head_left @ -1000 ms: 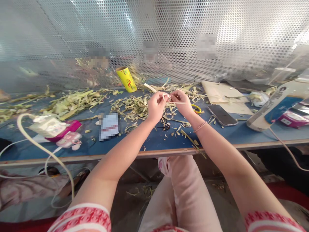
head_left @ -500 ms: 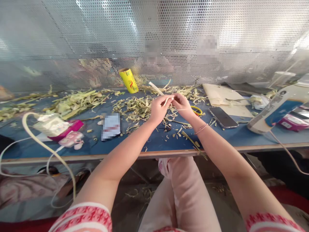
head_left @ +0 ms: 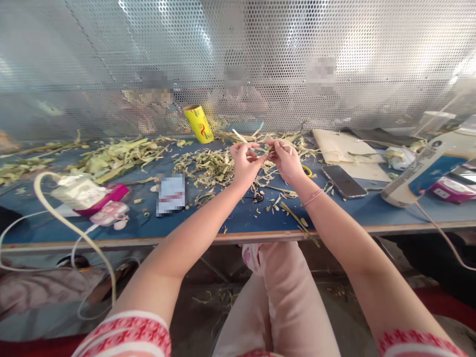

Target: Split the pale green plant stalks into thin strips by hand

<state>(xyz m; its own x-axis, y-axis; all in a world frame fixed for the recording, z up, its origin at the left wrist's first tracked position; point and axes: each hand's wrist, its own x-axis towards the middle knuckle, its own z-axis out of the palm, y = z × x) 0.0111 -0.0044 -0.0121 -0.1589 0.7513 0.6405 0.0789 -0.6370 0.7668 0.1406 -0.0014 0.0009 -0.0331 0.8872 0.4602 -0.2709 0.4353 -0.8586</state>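
Note:
My left hand and my right hand meet above the blue table, fingertips pinched together on a thin pale leaf strip. The strip is small and mostly hidden by the fingers. Below and behind the hands lies a heap of cut leaf scraps. Yellow-handled scissors lie just right of my right hand.
A yellow roll leans by the perforated metal screen. A phone and a cardboard sheet lie at the right, with a white bottle. A pink case, white cable and long leaves sit left.
Both hands have risen slightly and drawn closer, fingertips now pinched together on the strip. The long end of the strip seen sticking out earlier is no longer visible.

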